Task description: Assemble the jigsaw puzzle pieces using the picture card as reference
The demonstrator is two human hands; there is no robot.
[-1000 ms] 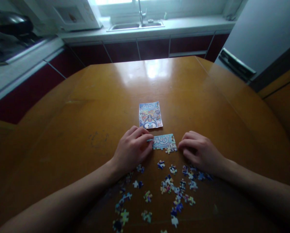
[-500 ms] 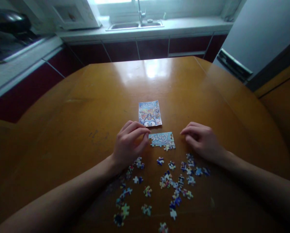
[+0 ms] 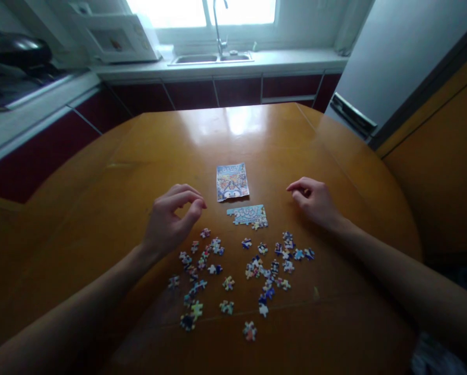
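Note:
A partly joined jigsaw strip (image 3: 246,214), light blue with lettering, lies on the table between my hands. My left hand (image 3: 171,216) is left of the strip and apart from it, fingers bent with a gap to the thumb and nothing seen in them. To the right of the strip, my right hand (image 3: 315,200) rests by the table, its fingers curled in and apparently holding nothing. Just beyond the strip lies a printed picture sheet (image 3: 232,181) with the same style of lettering. Loose jigsaw pieces (image 3: 228,283) are scattered nearer to me, several touching or overlapping.
The brown wooden table (image 3: 147,151) has rounded sides. Past its far edge are a counter with a sink (image 3: 196,59) and faucet (image 3: 220,44). A wok (image 3: 16,49) stands on the stove at left; a refrigerator (image 3: 393,57) is at right.
My left hand has let go of the strip's left end and drawn back to the left. The right hand stays curled at the right. The camera view has tilted up somewhat.

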